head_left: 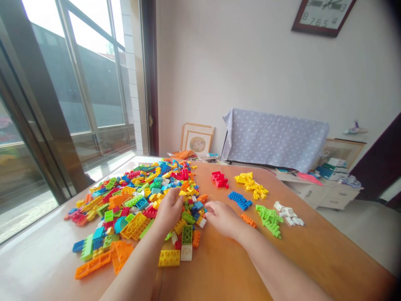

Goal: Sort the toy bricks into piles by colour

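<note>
Window [94, 83]: stands on the left and is the apparent source of daylight over the work area.
Table [206, 267]: wooden; its flat top supports all the bricks and allows them to lie in separate groups.
Polka-dot cloth [275, 136]: hangs behind the far side of the table, probably as a dust cover; what lies under it is hidden.
Brick pile [134, 223]: mixed colours, heaped and spread over the left and centre of the table, within reach of both hands.
Left hand [171, 207]: over the right part of the brick pile, palm side down. Grip state cannot be determined; the fingertips are largely hidden.
Right hand [221, 217]: at the right edge of the brick pile, fingers bent toward it. No brick is visible in the grip, but whether it pinches one cannot be determined. Its position between pile and groups likely gives short reach to either.
Yellow group [247, 179]: far right of centre, apart from the pile, evidently to keep its colour unmixed.
Lime-green group [269, 218]: nearer, beyond the right forearm; bricks lie close together, likely to save space.
Blue group [240, 200]: between the yellow group and the right hand.
White group [287, 211]: just right of the lime-green group, outermost.
Red group [219, 179]: left of the yellow group.
Orange group [249, 220]: just beyond the right wrist.
</note>
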`<state>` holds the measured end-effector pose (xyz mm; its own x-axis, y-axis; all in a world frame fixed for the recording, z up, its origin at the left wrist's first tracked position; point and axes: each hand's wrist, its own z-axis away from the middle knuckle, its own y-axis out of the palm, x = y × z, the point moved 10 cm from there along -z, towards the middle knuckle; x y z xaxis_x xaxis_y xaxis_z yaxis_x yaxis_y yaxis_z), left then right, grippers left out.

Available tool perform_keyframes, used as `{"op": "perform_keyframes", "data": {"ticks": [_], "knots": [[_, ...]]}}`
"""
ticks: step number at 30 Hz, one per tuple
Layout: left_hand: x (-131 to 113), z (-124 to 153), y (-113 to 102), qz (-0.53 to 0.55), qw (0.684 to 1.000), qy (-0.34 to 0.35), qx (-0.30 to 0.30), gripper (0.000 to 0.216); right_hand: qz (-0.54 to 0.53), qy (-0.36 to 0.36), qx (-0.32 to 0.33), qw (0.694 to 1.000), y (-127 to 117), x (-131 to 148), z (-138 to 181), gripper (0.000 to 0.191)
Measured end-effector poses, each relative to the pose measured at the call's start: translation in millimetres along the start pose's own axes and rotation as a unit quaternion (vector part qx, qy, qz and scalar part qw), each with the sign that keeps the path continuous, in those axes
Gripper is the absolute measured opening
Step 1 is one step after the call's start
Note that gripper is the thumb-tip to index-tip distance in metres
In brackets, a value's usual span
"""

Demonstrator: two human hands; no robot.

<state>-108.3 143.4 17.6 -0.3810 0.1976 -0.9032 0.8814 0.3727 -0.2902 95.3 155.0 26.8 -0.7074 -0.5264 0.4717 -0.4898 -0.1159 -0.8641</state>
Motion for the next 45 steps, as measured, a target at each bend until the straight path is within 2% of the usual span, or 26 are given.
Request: {"op": "perform_keyframes", "data": {"ticks": [4,10,16,24,32,38,41,45], "knots": [[6.6,-2.6,-8.1,0.043,0.998,-0.034,-0.028,0.034,0.019,0.014,0.014,1.000,4.8,-5.4,-20.8,0.025],[12.8,-4.8,-10.2,0.054,0.997,-0.032,-0.051,0.033,0.091,0.064,0.045,0.993,8.2,-33.9,-51.1,0.027],[19.3,-6.7,-6.1,-0.015,0.999,0.004,-0.044,0.040,0.128,0.131,0.051,0.982,8.8,-74.9,-86.4,0.038],[10.8,-5.5,-4.2,-0.084,0.995,0.031,-0.042,0.040,0.192,0.228,0.032,0.954,-10.0,-125.2,-125.4,0.043],[13.1,-5.9,-2.1,-0.088,0.995,0.021,-0.041,0.041,0.204,0.240,0.056,0.948,3.8,-139.8,-142.6,0.045],[15.2,-5.0,-3.0,-0.059,0.997,0.015,-0.048,0.038,0.199,0.238,0.013,0.951,-3.1,-146.5,-146.5,0.041],[12.3,-4.5,-7.1,-0.054,0.997,0.002,-0.057,0.038,0.194,0.262,-0.013,0.945,-7.5,-151.3,-149.5,0.040],[3.1,-3.4,-14.1,-0.050,0.996,0.001,-0.076,0.036,0.178,0.284,-0.017,0.942,-5.3,-155.0,-157.7,0.039]]}}
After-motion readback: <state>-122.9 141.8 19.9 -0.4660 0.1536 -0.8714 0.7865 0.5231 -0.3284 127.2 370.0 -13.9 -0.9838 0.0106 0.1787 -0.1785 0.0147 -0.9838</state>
